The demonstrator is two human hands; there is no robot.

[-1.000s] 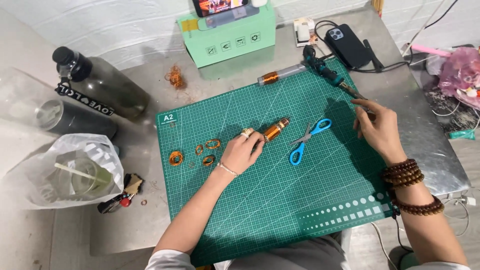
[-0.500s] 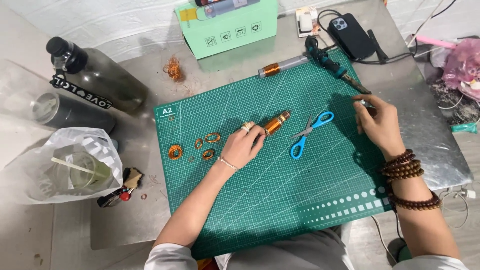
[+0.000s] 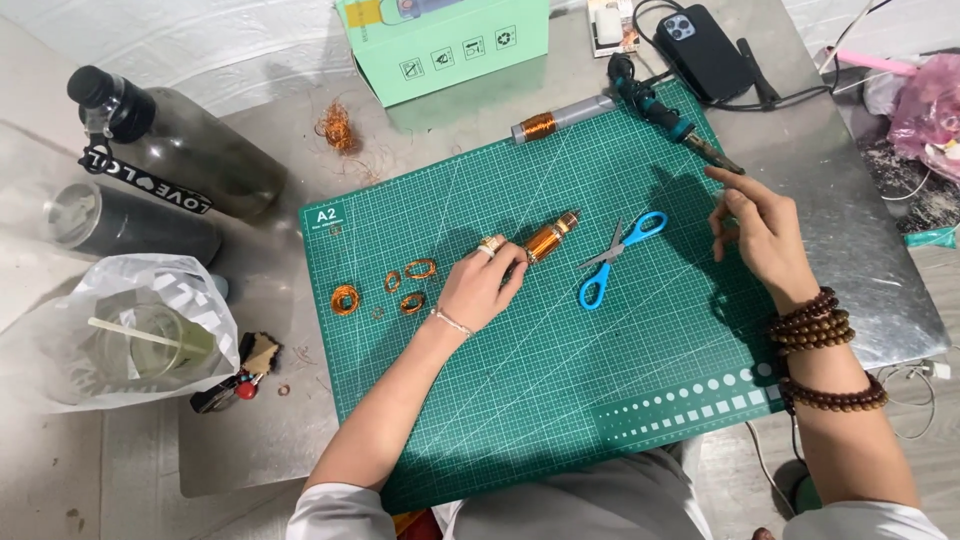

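Note:
My left hand (image 3: 485, 288) lies on the green cutting mat (image 3: 560, 400), its fingertips holding the near end of a copper wire coil on a small spool (image 3: 551, 238). My right hand (image 3: 762, 232) hovers over the mat's right side with nothing visible in it. Its index finger is stretched toward the tip of a soldering iron (image 3: 672, 120), the other fingers loosely curled. Blue-handled scissors (image 3: 618, 255) lie between my hands. Several small copper wire rings (image 3: 405, 288) lie left of my left hand.
A second copper-wound rod (image 3: 562, 118) lies at the mat's far edge, by a mint green box (image 3: 450, 45). A phone (image 3: 705, 50) with cables is at the back right. Dark bottles (image 3: 170, 150), a bagged cup (image 3: 130, 335) and keys (image 3: 235, 375) stand left. A loose wire tangle (image 3: 336, 127) lies nearby.
My right hand has stayed near the soldering iron's tip and its index finger now points out. My left hand remains on the copper coil. The view has shifted slightly.

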